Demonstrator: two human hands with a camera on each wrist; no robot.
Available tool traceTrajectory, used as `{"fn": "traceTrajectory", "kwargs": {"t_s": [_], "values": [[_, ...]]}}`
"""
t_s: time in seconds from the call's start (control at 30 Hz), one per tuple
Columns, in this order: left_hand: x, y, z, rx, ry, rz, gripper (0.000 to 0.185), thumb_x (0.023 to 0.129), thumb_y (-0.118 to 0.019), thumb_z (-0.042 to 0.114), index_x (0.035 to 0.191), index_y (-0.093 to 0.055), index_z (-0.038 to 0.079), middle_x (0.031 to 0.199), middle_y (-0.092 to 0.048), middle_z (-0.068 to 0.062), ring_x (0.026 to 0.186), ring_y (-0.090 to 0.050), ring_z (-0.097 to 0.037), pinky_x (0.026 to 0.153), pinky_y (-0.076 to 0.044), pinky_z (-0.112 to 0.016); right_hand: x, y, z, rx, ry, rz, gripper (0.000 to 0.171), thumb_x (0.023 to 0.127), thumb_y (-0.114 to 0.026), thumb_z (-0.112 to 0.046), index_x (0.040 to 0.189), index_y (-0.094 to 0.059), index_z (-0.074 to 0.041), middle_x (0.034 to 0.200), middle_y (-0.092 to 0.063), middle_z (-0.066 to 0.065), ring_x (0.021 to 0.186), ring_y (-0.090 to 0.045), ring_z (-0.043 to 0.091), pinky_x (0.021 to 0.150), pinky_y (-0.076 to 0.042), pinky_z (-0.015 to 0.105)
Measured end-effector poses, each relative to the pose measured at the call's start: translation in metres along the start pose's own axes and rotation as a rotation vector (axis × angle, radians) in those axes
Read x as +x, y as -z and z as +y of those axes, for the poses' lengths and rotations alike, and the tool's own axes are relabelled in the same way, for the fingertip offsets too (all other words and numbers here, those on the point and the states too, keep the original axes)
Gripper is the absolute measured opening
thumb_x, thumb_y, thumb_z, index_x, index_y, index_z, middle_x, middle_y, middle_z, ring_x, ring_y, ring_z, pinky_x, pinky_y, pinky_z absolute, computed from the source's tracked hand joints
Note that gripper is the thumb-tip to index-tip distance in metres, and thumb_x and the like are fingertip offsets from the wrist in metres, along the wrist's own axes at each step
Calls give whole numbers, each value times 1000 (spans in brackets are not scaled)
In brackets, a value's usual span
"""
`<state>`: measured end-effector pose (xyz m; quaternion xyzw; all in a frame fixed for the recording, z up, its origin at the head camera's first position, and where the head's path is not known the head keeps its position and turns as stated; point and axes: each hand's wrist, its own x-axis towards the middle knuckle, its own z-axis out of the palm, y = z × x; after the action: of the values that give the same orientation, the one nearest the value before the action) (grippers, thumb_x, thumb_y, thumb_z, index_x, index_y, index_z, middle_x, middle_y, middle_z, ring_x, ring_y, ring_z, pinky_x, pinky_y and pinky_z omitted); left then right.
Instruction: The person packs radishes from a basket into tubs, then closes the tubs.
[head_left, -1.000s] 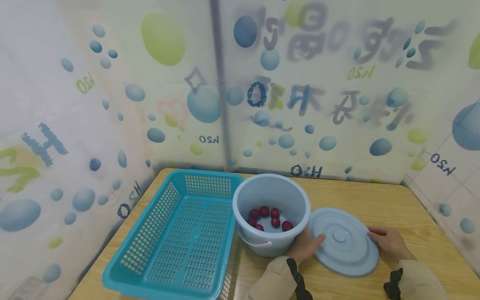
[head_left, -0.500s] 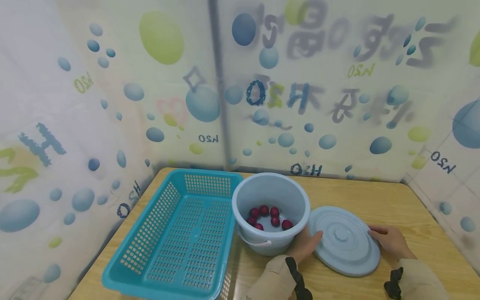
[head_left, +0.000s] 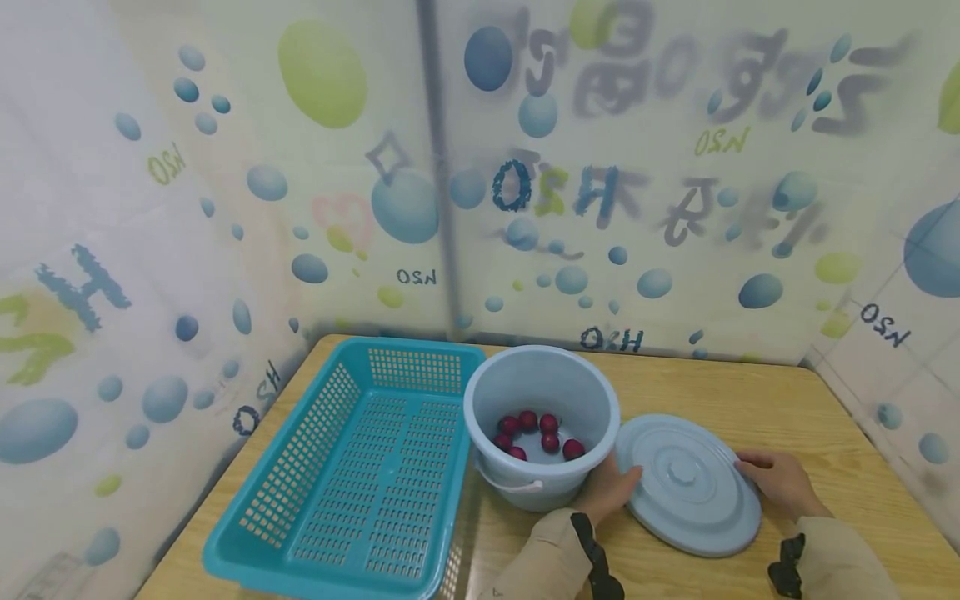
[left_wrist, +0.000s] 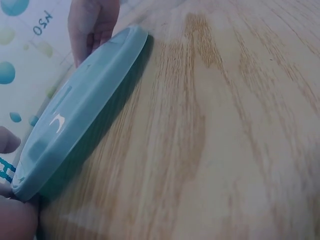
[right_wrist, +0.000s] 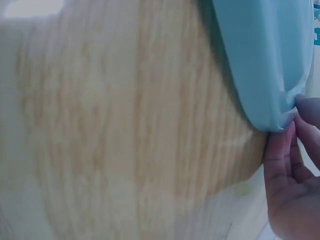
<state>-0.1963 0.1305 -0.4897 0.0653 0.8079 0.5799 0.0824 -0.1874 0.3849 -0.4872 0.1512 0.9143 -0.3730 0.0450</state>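
Note:
A light-blue round lid [head_left: 682, 479] is held low over the wooden table, right of a light-blue bucket [head_left: 540, 487]. My right hand [head_left: 780, 482] pinches the lid's right edge, with the thumb on top and fingers below in the right wrist view. My left hand [head_left: 606, 492] is at the lid's left edge, between lid and bucket. In the left wrist view the left thumb [left_wrist: 7, 140] shows above the rim and a finger [left_wrist: 17, 217] beneath it. Several dark red, plum-like fruits [head_left: 550, 442] lie on the bucket's bottom.
A turquoise perforated plastic basket [head_left: 330, 467] stands left of the bucket, with its right side close to it. All rest on a wooden table [head_left: 720, 375] against a patterned wall covering [head_left: 637, 208]. The bucket's white handle [head_left: 517, 487] hangs down in front.
The lid has shifted very slightly to the right and turned a little between the hands. Bucket, fruits and basket have stayed in place.

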Motion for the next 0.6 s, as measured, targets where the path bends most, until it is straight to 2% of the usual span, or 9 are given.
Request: {"fn": "traceTrajectory", "kwargs": {"t_s": [0.37, 0.6], "values": [[1, -2, 5, 60, 9, 28, 62, 74, -46, 1, 135, -35, 9, 138, -34, -3, 128, -26, -16, 105, -19, -32, 7, -2, 2, -8, -77, -7, 39, 87, -53, -11, 115, -47, 14, 114, -45, 34, 103, -43, 44, 81, -40, 48], [2, -4, 6, 65, 26, 39, 54, 78, -40, -3, 132, -38, 4, 134, -40, -9, 126, -31, -19, 104, -23, -31, 9, -5, 3, -9, -84, -8, 37, 88, -51, -8, 117, -45, 14, 112, -45, 34, 101, -43, 43, 80, -41, 48]]}}
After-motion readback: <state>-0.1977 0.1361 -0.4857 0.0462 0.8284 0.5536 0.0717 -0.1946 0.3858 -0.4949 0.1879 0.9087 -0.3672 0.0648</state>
